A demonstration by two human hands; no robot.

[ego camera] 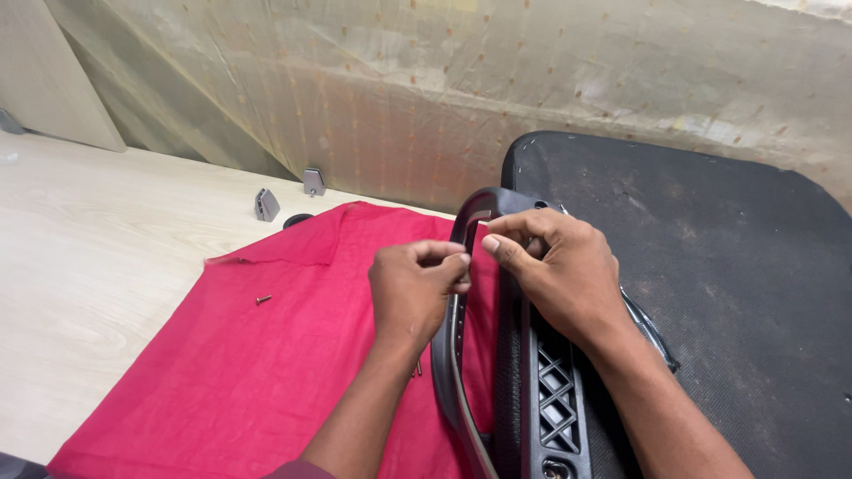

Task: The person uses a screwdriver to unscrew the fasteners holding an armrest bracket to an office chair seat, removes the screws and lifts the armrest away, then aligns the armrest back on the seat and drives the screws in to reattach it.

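Both hands, left hand (415, 288) and right hand (555, 270), pinch the black plastic frame (469, 222) (over red cloth (266, 355)).

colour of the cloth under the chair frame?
Red, plain with no pattern. The cloth lies spread on the pale wooden table; head view shows it.
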